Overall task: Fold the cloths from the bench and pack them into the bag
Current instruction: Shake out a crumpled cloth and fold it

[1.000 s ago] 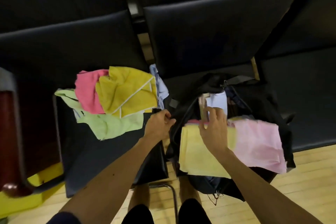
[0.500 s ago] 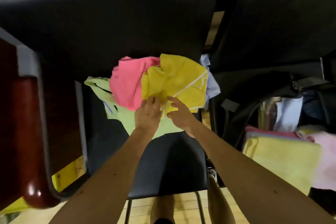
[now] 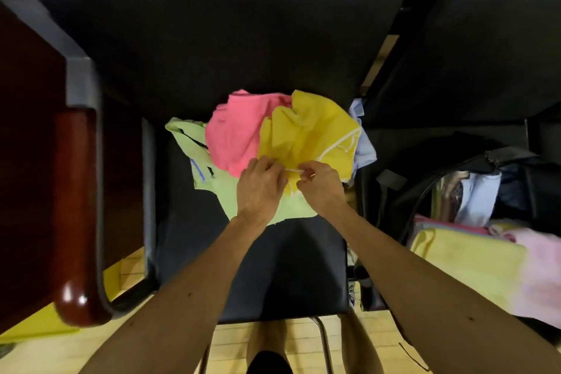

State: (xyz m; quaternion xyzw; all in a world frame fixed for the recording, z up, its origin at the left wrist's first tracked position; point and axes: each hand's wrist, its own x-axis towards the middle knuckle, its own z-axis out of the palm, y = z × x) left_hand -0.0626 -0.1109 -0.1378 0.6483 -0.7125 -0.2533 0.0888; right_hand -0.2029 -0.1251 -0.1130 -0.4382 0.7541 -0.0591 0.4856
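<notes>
A heap of cloths lies on the black bench seat (image 3: 282, 267): a yellow cloth (image 3: 309, 133) with white piping on top, a pink cloth (image 3: 236, 133) to its left, a light green cloth (image 3: 218, 188) underneath and a pale blue cloth (image 3: 364, 146) at the right. My left hand (image 3: 261, 188) and my right hand (image 3: 321, 185) sit side by side at the near edge of the yellow cloth, each pinching its white-piped hem. The open black bag (image 3: 455, 167) stands on the seat to the right, with folded pale yellow (image 3: 464, 264) and light pink (image 3: 540, 255) cloths lying across its front.
A dark red wooden armrest (image 3: 76, 222) on a metal frame borders the seat on the left. Black seat backs (image 3: 212, 39) rise behind the heap. Yellow wooden floor (image 3: 230, 346) and my legs show below the seat's front edge.
Both hands left the bag and went left to the heap. They now pinch the yellow cloth's near hem, where half a second ago they were just reaching it. The view swung left.
</notes>
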